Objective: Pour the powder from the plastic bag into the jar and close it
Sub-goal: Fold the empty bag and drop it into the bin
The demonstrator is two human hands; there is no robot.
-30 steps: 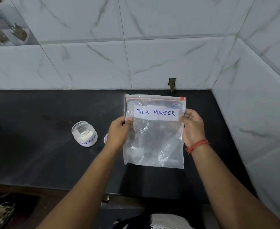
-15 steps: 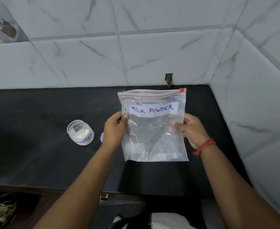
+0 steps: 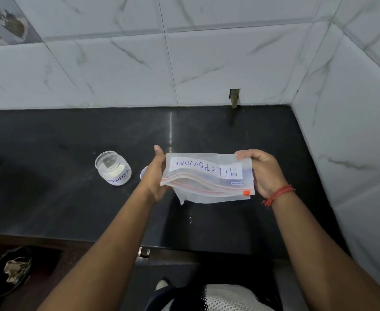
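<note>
Bag [image 3: 207, 173] folded, gripped at both ends; jar [image 3: 113, 167] uncapped.
Left hand [image 3: 155, 176], right hand [image 3: 266, 173]: set bag aside, fit lid squarely.

A white paper label [image 3: 207, 168] stuck on the plastic bag [image 3: 209, 176] carries blue handwritten capitals — "MILK POWDER" — which read upside down from the head view, since the bag's zip edge faces the person; near that zip edge, just left of the bag's small orange tab [image 3: 246, 192], sits a tiny blue printed mark with an arrow, too small to read with certainty; to the left of the bag, the jar [image 3: 113, 167] wears a white label showing "POWDER" in blue hand lettering — any word before it curves out of sight around the glass.
</note>
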